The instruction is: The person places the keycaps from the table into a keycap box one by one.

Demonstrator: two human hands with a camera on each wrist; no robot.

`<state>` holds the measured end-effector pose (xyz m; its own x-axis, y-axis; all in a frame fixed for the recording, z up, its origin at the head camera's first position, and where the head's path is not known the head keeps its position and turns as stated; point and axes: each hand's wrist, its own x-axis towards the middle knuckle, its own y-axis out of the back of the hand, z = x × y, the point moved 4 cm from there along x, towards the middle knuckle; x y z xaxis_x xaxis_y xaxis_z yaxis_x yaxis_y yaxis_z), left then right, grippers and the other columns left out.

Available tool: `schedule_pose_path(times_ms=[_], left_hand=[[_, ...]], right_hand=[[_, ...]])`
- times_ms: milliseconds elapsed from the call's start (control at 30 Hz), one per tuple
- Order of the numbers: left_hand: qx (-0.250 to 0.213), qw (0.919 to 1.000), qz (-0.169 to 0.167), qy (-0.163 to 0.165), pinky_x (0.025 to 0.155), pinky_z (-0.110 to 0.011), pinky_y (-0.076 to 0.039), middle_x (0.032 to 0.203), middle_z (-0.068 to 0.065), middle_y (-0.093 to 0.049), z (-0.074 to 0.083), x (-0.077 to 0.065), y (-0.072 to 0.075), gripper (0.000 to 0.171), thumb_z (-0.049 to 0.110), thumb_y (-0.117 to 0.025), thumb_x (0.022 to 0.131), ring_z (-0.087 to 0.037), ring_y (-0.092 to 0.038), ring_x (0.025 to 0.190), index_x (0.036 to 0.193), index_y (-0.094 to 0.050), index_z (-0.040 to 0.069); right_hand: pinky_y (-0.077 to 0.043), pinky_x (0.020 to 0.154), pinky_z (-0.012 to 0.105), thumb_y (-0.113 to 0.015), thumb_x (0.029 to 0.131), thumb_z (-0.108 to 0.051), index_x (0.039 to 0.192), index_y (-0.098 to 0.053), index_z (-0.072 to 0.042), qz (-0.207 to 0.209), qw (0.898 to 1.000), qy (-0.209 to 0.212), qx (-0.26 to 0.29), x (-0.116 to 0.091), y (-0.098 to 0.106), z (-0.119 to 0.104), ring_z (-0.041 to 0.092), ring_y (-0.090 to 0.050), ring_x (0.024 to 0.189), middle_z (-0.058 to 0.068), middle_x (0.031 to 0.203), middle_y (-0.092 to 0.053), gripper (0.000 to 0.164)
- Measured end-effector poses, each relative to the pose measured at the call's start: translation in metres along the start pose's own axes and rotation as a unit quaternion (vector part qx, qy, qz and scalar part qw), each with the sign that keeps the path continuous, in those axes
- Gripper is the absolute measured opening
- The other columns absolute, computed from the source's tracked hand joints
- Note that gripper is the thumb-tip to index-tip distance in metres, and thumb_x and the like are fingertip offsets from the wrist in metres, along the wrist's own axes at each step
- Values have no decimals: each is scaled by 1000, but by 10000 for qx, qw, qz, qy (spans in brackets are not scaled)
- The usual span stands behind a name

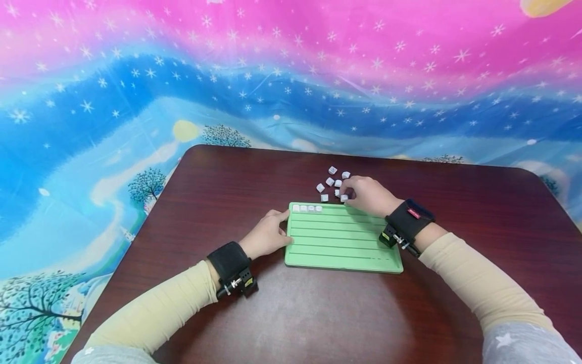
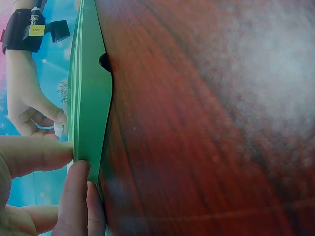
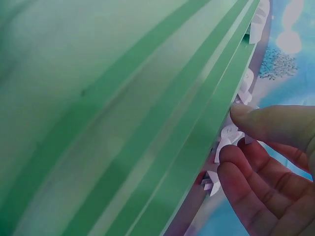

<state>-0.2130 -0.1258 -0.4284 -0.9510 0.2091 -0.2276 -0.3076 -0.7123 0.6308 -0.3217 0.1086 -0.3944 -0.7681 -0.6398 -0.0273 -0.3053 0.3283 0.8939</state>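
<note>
Four white pieces (image 1: 311, 208) sat in a row at the upper left corner of the green board (image 1: 336, 243), which lay a little below the frame's centre, rightward. The left hand (image 1: 267, 233) gripped its left edge; the right hand (image 1: 369, 196) pinched one small piece (image 1: 344, 197) near the loose pieces (image 1: 329, 181)

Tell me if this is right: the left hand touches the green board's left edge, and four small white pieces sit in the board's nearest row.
The row is wrong: the head view shows the four small white pieces in the board's farthest row. The left hand does touch the green board at its left edge.
</note>
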Motion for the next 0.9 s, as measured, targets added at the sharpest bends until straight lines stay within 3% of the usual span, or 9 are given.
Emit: schedule_pose_path(times_ms=[367,900], left_hand=[[-8,10000,-13,27,70,-25,-49,147,-24,-42,0,0,0,80,2,-76,90,-11,-58,77,157,-32,-4],[8,10000,22,18,70,-24,-49,146,-24,-42,1,0,0,80,2,-76,89,-11,-58,78,157,-34,-4]], right_hand=[[-49,79,41,-75,92,-1,122,-72,1,-122,9999,31,-53,3,-4,-8,23,-61,85,19,124,-66,30],[-50,78,39,-79,89,-3,113,-74,-1,-295,9975,625,-116,4,-17,-30,20,-59,84,12,111,-67,25]])
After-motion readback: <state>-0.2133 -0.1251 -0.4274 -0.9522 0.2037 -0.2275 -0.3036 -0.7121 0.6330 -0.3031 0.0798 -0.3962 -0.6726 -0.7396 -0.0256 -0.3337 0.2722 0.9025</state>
